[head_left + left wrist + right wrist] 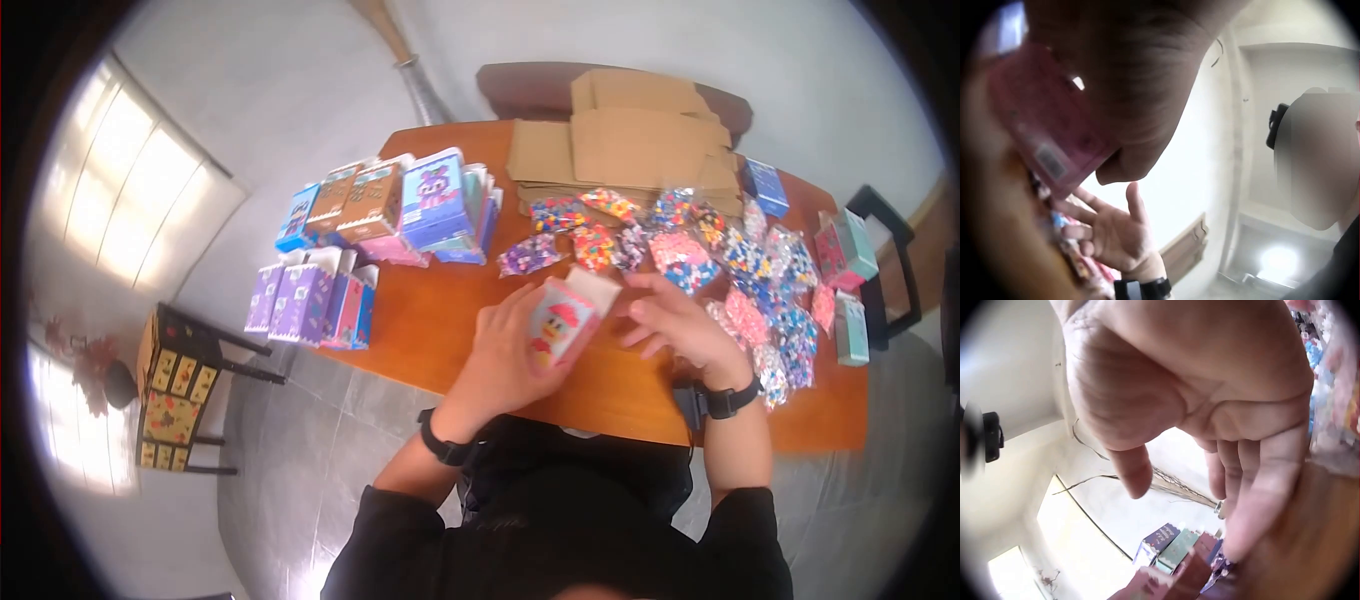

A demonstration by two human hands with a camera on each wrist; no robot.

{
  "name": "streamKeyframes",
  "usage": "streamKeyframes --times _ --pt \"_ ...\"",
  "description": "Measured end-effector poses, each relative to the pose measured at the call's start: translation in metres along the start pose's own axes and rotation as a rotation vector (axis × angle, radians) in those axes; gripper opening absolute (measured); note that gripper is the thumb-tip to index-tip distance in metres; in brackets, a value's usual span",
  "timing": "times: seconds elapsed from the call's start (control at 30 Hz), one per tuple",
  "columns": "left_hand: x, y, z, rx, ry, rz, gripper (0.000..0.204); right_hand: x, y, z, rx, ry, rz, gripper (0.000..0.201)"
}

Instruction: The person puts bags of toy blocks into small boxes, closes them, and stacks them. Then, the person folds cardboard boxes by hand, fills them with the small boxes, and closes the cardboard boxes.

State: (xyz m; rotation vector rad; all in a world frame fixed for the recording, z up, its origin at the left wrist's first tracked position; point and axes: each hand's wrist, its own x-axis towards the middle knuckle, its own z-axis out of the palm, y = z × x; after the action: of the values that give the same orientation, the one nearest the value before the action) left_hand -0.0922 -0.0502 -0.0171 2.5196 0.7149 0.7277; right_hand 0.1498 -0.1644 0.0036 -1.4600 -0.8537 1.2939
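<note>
A small pink box (560,328) with a cartoon figure on its front is gripped in my left hand (507,345), over the front of the table. Its white top flap (595,290) stands up, tilted toward the right. In the left wrist view the box's pink side (1054,125) shows a barcode label. My right hand (680,325) hovers just right of the box, fingers spread and slightly bent, nothing in it. The right wrist view shows its palm (1210,387) with the pink box (1172,578) beyond the fingertips. Bags of colourful beads (685,260) lie close behind.
Upright boxes (380,205) stand in rows on the table's left side. Flattened cardboard (650,145) is stacked at the back. Several more bead bags (790,335) cover the right, with small boxes (848,245) at that edge. A black chair (890,270) stands beyond.
</note>
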Motion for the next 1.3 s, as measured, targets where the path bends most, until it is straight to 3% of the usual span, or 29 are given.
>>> streamKeyframes --times 0.07,0.13,0.17,0.23,0.27,0.37,0.4,0.5,0.53,0.63,0.77,0.8,0.83,0.93,0.97,1.07,1.1,1.17,1.3 --pt "0.022 0.02 0.012 -0.06 -0.021 0.105 0.089 0.002 0.004 0.007 0.055 -0.046 0.005 0.058" --pt "0.044 0.035 0.02 -0.132 -0.008 0.251 0.085 0.013 0.019 0.007 0.166 0.089 -0.408 0.079" --pt "0.056 0.033 0.026 -0.143 -0.019 0.273 0.085 0.012 0.018 0.001 0.166 0.115 -0.412 0.079" --pt "0.079 0.02 0.041 -0.604 -0.084 0.084 0.076 0.008 0.014 -0.009 0.011 0.19 -0.449 0.089" --pt "0.089 0.015 0.045 -0.624 0.006 0.222 0.064 0.0 0.004 -0.009 -0.011 0.138 -0.431 0.089" --pt "0.09 -0.012 0.066 -0.841 -0.115 0.277 0.059 0.001 0.007 -0.01 -0.212 0.161 -0.541 0.088" --pt "0.087 -0.022 0.071 -0.724 -0.157 0.334 0.063 0.0 0.007 -0.009 -0.125 0.12 -0.537 0.081" --pt "0.08 -0.017 0.066 -0.719 -0.162 0.372 0.061 0.004 0.012 -0.009 -0.04 0.099 -0.48 0.076" --pt "0.08 -0.005 0.051 -0.571 -0.168 0.353 0.051 0.003 0.012 -0.007 -0.154 0.15 -0.499 0.072" --pt "0.08 0.001 0.047 -0.541 -0.196 0.444 0.04 0.002 0.013 -0.008 -0.283 0.207 -0.494 0.071" --pt "0.079 -0.004 0.045 -0.577 -0.196 0.445 0.037 -0.001 0.013 -0.018 -0.335 0.171 -0.524 0.06" --pt "0.078 -0.008 0.046 -0.571 -0.226 0.434 0.04 0.002 0.018 -0.021 -0.151 0.133 -0.486 0.056" --pt "0.076 -0.01 0.046 -0.567 -0.256 0.425 0.043 -0.001 0.015 -0.024 -0.154 0.13 -0.482 0.056" --pt "0.075 -0.012 0.043 -0.522 -0.289 0.454 0.035 -0.018 -0.006 -0.027 -0.413 0.148 -0.221 0.045" --pt "0.074 -0.012 0.041 -0.525 -0.285 0.45 0.035 -0.021 -0.004 -0.028 -0.417 0.144 -0.218 0.045" --pt "0.075 -0.01 0.034 -0.469 -0.212 0.458 0.036 -0.03 -0.001 -0.037 -1.045 0.385 -0.331 0.042" --pt "0.075 -0.008 0.032 -0.489 -0.244 0.383 0.04 -0.031 0.003 -0.036 -1.049 0.383 -0.328 0.042" --pt "0.075 -0.006 0.034 -0.518 -0.281 0.313 0.044 -0.032 0.018 -0.035 -1.384 0.42 -0.389 0.045" --pt "0.074 -0.01 0.044 -0.647 -0.235 0.346 0.052 -0.03 0.028 -0.025 -1.528 0.479 -0.33 0.048"
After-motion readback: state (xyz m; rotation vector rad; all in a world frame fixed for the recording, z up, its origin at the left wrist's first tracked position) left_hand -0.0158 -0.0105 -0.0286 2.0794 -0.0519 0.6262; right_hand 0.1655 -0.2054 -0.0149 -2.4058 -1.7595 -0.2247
